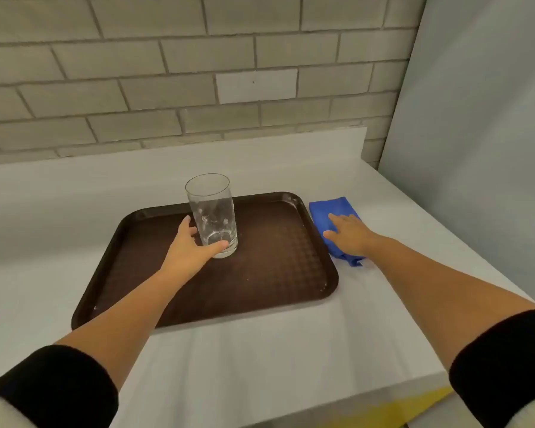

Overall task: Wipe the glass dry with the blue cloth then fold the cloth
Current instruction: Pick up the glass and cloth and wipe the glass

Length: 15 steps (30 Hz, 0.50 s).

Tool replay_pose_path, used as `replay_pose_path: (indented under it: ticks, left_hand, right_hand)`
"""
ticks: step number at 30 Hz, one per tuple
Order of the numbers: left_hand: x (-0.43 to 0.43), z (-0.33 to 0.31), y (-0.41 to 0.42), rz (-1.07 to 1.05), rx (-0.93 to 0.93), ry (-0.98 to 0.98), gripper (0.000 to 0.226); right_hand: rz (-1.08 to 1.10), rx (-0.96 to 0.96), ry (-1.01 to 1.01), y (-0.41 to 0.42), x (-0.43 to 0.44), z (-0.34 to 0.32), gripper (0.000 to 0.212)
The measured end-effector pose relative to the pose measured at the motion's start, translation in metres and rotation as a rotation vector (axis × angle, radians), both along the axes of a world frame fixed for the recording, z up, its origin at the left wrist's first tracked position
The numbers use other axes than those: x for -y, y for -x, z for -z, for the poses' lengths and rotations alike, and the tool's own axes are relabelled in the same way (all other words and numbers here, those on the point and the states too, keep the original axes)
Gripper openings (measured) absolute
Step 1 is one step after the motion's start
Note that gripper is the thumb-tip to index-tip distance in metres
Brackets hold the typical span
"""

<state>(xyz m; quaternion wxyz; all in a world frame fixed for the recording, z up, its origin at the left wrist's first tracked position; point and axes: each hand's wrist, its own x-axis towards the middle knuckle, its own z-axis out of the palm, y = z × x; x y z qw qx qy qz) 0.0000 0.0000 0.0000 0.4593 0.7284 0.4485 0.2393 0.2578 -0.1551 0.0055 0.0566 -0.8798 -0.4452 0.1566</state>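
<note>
Clear cylindrical glass cupped by left hand on textured brown tray, crumpled blue cloth beside tray's right edge, pressed under flat, spread right hand

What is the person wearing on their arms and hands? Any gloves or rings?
No gloves: the left hand and right hand are bare, and no rings, watch or bracelets show. The forearms are uncovered too. Each arm has a black sleeve pushed up toward the elbow, with something white beyond it at the bottom corners.
</note>
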Motion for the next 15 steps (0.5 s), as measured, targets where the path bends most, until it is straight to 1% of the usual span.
replay_pose_path:
  ticks: [4, 7, 10, 13, 15]
  left_hand:
    - [-0.01, 0.011, -0.007, 0.028, 0.076, -0.044, 0.088]
    - [-0.019, 0.018, -0.014, 0.019, 0.111, -0.034, 0.087]
    - [-0.022, 0.025, -0.018, 0.011, 0.128, -0.008, 0.092]
    - [-0.027, 0.031, -0.021, -0.022, 0.126, -0.024, 0.079]
    - [-0.03, 0.032, -0.021, -0.042, 0.107, -0.045, 0.078]
  right_hand:
    - [-0.014, -0.007, 0.053, -0.011, -0.012, 0.012, 0.06]
    - [0.004, 0.031, 0.124, -0.021, -0.021, 0.021, 0.064]
    - [0.07, 0.086, 0.129, -0.025, -0.027, 0.023, 0.06]
    - [0.092, 0.225, 0.075, -0.026, -0.035, 0.021, 0.05]
    - [0.115, 0.231, -0.018, -0.029, -0.037, 0.02, 0.047]
